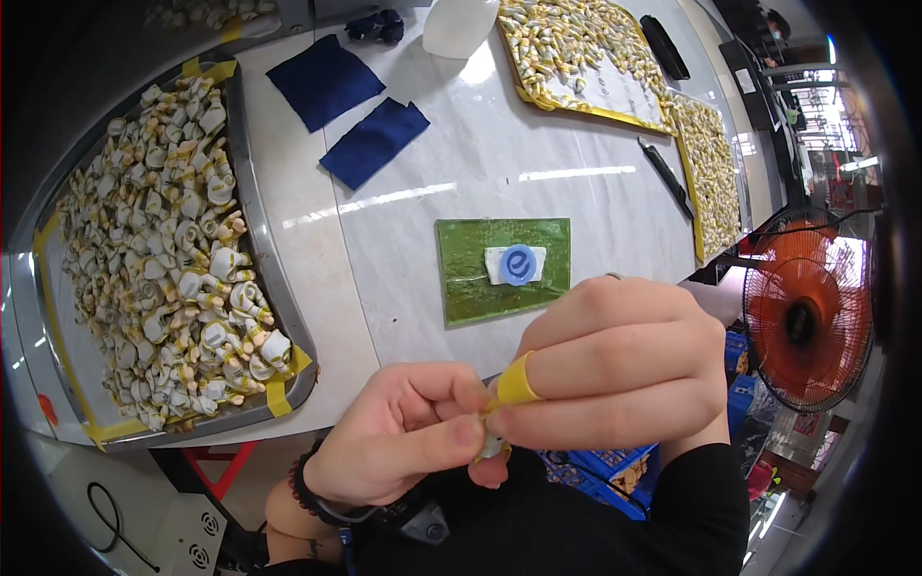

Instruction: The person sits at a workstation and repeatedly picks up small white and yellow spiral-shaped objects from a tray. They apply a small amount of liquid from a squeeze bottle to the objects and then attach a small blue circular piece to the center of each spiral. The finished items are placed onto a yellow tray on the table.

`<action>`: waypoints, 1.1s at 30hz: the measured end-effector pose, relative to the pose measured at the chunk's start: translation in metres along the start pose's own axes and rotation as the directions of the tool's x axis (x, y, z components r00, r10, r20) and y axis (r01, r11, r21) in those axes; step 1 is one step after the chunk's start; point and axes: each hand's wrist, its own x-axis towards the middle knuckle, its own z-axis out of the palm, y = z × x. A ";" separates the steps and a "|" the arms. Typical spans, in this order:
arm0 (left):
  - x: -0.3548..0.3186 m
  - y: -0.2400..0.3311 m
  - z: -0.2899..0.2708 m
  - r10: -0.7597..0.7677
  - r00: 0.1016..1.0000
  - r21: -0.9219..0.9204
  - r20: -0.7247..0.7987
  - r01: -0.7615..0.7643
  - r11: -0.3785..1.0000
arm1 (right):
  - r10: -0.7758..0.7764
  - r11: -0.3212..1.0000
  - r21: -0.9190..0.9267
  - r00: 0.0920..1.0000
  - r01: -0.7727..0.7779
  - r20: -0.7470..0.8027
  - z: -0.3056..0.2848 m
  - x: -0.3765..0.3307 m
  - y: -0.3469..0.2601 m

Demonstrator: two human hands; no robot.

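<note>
Hands: both meet close below the green mat (pixel 503 269), at the near edge of the pale table (pixel 480 163).
Left hand (pixel 403 442): curled, thumb and fingertips pinched against the right hand's fingers; a dark bead bracelet (pixel 303 490) sits on its wrist.
Right hand (pixel 615 370): fingers bent and closed, with a yellow tape band (pixel 516 382) around the forefinger.
Held piece (pixel 492 445): small and whitish, pinched between the fingertips of both hands; mostly hidden, so its shape cannot be told.
Green mat: flat rectangle just beyond the hands, near the table's middle.
White block (pixel 516 264): lies on the mat, with a blue round stamp-like disc (pixel 519 262) on top of it.
Left tray (pixel 269 278): grey metal, well to the left of the mat, yellow tape on its corners, heaped with small white and yellow pieces (pixel 182 259).
Blue cloths (pixel 375 139): two dark squares beyond the mat and to its left, lying near each other, apart.
Black tool (pixel 666 176): long and thin, beyond the mat to its right, beside a yellow-edged tray.
Far trays (pixel 586 53): two yellow-edged trays of similar small pieces, far beyond the mat and to its right.
White container (pixel 459 27): at the table's far edge, beyond the mat.
Orange fan (pixel 805 312): off the table, well right of the mat.
</note>
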 end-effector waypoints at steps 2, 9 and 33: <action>-0.002 0.003 0.009 0.077 0.994 0.115 -0.072 -0.069 0.991 | -0.033 0.999 0.003 0.997 0.032 0.064 -0.007 0.002 0.001; -0.002 -0.001 0.015 0.389 0.921 0.474 0.015 -0.349 0.808 | 0.160 0.862 -0.435 0.954 -0.260 -0.253 -0.054 -0.011 -0.008; -0.013 -0.007 0.014 0.542 0.827 0.615 -0.150 -0.351 0.706 | 0.584 0.108 -0.745 0.648 -0.659 -0.489 -0.235 -0.154 0.107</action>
